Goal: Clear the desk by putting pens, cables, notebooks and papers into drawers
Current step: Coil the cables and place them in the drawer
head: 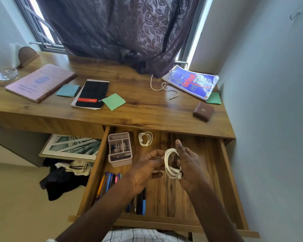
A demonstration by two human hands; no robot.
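The wooden counter (147, 109) is seen from above, with one drawer (232, 180) pulled open beneath its front edge. On the counter's left part a pink folder (40, 82) is laid flat. At the far right a blue magazine (191, 82) is set against the wall, and near the middle a black notepad (92, 94) is placed.

Inside the drawer, a grey organiser (120, 149) is stood at the back left, and a row of pens (108, 182) is laid along the left side in front of it.

Both hands are held over the middle of the drawer. The left hand (143, 172) is turned palm down and the right hand (189, 165) palm inward.

Smaller things are scattered on the counter:
- A green paper (113, 101) is overlapped onto the notepad's corner.
- A teal paper (68, 90) is set between folder and notepad.
- A brown wallet (203, 110) is placed near the right front.
- A loose cable (162, 88) is trailed beside the magazine.

A coiled cable (145, 138) is laid at the back of the drawer, just beside the organiser.

A held cable (171, 163), wound into a white loop, is kept upright between the two hands, above the drawer floor. Its left edge is pinched by the curled left fingers (156, 157). Its right side is laid against the right palm, with the right fingers (178, 145) extended upward behind it. The right thumb seems to be hooked through the loop, though this is partly hidden.
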